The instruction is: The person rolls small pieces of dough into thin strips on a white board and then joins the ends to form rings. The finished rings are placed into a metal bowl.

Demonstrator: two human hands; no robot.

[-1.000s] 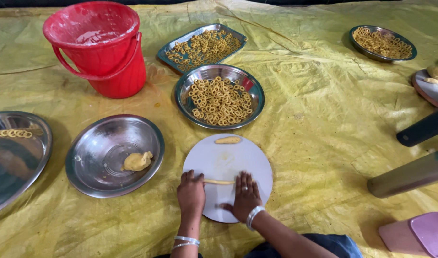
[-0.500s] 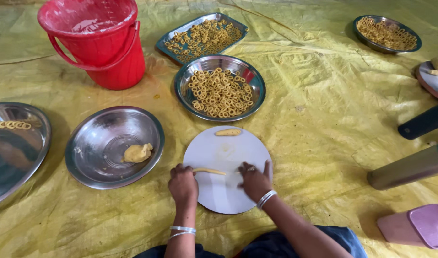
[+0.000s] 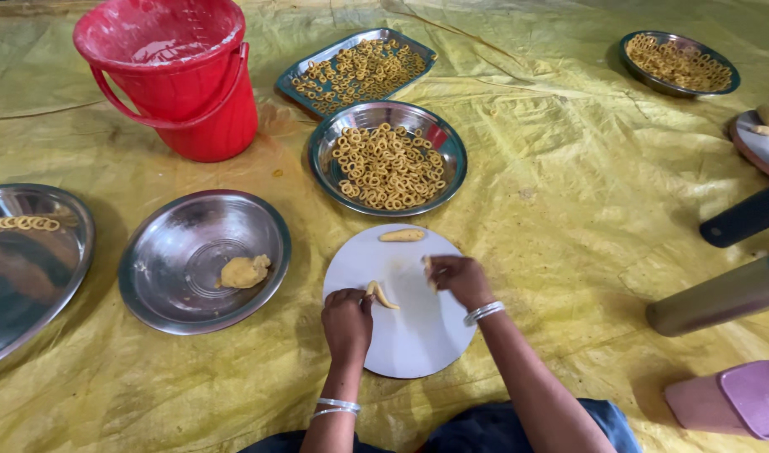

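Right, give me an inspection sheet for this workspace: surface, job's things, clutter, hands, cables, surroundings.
Surface: yellow sheet, wrinkled.
Job's things: white round board with a dough piece at its far edge; dough strip; dough lump in a steel bowl; bowl of dough rings.
Clutter: red bucket, rectangular tray of rings, pink container.
Hands: left hand pinches the strip; right hand holds dough.
Cables: nothing seen.
Surroundings: more ring plates at the edges.

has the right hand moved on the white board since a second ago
Yes. The right hand has gone up the round white board, nearer the steel bowl of rings.
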